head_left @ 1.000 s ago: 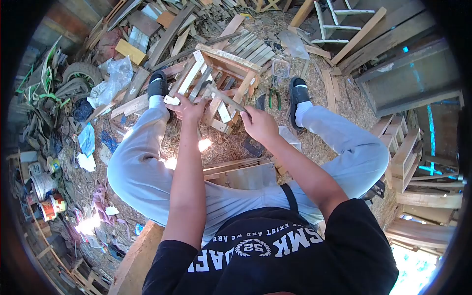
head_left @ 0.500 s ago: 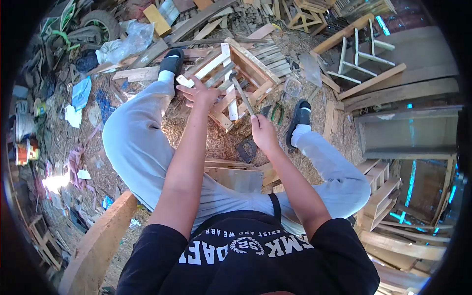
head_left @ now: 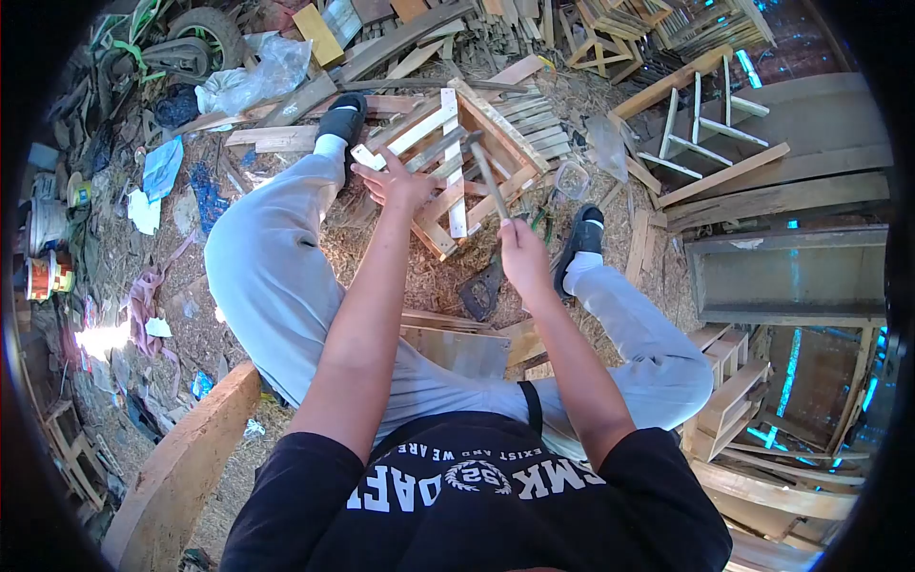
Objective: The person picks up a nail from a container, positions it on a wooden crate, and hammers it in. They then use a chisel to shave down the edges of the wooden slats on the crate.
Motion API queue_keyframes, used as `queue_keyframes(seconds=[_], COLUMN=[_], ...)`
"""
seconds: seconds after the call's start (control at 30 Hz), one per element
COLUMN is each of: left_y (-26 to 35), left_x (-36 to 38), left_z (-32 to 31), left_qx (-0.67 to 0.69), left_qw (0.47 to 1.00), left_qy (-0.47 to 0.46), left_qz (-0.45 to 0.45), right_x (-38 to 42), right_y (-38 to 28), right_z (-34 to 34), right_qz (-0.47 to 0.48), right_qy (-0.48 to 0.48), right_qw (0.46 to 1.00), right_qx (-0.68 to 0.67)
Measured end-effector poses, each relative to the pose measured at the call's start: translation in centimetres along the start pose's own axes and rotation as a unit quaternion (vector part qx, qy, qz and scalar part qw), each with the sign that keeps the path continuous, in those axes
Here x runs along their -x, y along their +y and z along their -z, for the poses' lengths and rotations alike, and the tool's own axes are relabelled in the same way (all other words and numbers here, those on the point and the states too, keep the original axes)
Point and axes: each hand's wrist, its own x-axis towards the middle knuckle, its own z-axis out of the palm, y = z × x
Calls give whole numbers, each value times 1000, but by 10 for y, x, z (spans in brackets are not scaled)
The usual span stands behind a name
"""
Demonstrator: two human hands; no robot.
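A small wooden frame (head_left: 522,143) of planks and pale slats rests on the floor between my feet. My right hand (head_left: 524,255) grips a hammer (head_left: 490,181) by its handle, with the head over a pale slat (head_left: 455,195) on the near side of the frame. At the frame's left corner, my left hand (head_left: 398,186) is spread, fingers apart, over the slat ends. A dark handle like a handsaw's (head_left: 478,294) lies on the sawdust below the frame. Green-handled pliers (head_left: 547,225) lie near my right foot, partly hidden.
Wood scraps and sawdust cover the ground. A clear plastic tub (head_left: 572,179) sits right of the frame. Beyond are stacked slats (head_left: 534,112), a plastic bag (head_left: 262,81) and a motorbike wheel (head_left: 205,38). A thick beam (head_left: 186,458) stands at lower left, wooden cabinets (head_left: 791,276) at right.
The hammer head has shifted slightly right and up against the frame, and my right hand has moved a little right and down. My left hand stays at the frame's left corner. The view has shifted slightly.
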Motion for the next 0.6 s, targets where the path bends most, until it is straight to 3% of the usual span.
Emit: queue_keyframes(seconds=[0.17,0.27,0.37,0.5,0.6], left_y=[1,0,-5,-5,-1], left_x=[6,5,-1,-5,1], left_z=[3,3,-3,-4,1], left_qx=[0,-4,-11,-23,-22], left_qw=[1000,1000,1000,1000,1000], left_qy=[-7,-4,3,-3,-8], left_qz=[-1,-7,-12,-11,-8], right_x=[6,14,5,15,19], right_y=[-35,-33,9,-25,-18], right_z=[22,11,-11,9,1], right_qz=[10,76,29,23,81], right_qy=[-1,34,-21,-23,23], right_qw=[997,996,997,999,996], right_qx=[-81,-13,68,-2,4])
